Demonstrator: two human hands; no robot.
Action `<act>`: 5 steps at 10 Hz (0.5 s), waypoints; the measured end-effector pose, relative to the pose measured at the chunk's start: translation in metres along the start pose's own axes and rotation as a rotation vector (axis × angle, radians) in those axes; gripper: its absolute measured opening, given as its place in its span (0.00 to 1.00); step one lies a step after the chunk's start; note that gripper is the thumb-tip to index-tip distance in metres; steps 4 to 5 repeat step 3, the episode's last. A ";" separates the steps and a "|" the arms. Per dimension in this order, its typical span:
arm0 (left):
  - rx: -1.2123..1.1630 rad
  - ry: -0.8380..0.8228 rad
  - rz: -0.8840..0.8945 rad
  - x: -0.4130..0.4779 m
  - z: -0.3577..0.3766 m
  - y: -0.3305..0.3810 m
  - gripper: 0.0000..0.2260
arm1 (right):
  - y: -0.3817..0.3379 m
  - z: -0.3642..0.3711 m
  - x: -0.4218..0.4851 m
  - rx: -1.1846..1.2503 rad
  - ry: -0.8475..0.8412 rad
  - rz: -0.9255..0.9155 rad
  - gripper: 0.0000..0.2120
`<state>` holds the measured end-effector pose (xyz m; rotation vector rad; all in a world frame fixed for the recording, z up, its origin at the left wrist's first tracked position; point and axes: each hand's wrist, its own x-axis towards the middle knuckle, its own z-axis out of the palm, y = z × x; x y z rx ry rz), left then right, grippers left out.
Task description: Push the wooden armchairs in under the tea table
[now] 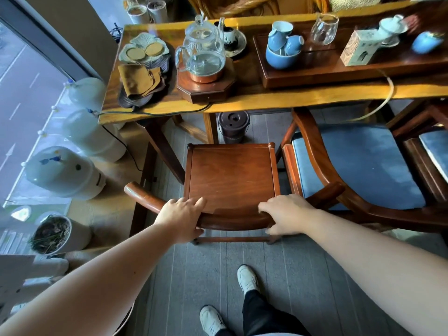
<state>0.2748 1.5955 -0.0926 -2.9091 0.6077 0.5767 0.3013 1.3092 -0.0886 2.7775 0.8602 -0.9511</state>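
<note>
A wooden armchair (231, 175) with a bare square seat stands in front of me, its front edge just short of the tea table (242, 100). My left hand (180, 215) grips the curved back rail on its left part. My right hand (283, 213) grips the same rail on its right part. To the right stands a second armchair (358, 166) with a blue cushion, its front under the table edge. A third cushioned chair (434, 151) shows at the far right.
A dark lidded bucket (233, 127) sits on the floor under the table, just beyond the seat. A glass kettle (202, 49), blue cups and a tea tray crowd the tabletop. White water jugs (65, 173) and a potted plant (52, 235) line the window on the left.
</note>
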 end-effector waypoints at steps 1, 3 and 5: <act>-0.012 0.101 0.070 -0.011 0.000 0.005 0.36 | -0.007 0.002 -0.011 0.025 0.066 -0.032 0.34; 0.114 0.273 0.160 -0.022 -0.036 0.000 0.35 | -0.021 -0.029 -0.032 -0.010 0.301 -0.049 0.41; 0.114 0.273 0.160 -0.022 -0.036 0.000 0.35 | -0.021 -0.029 -0.032 -0.010 0.301 -0.049 0.41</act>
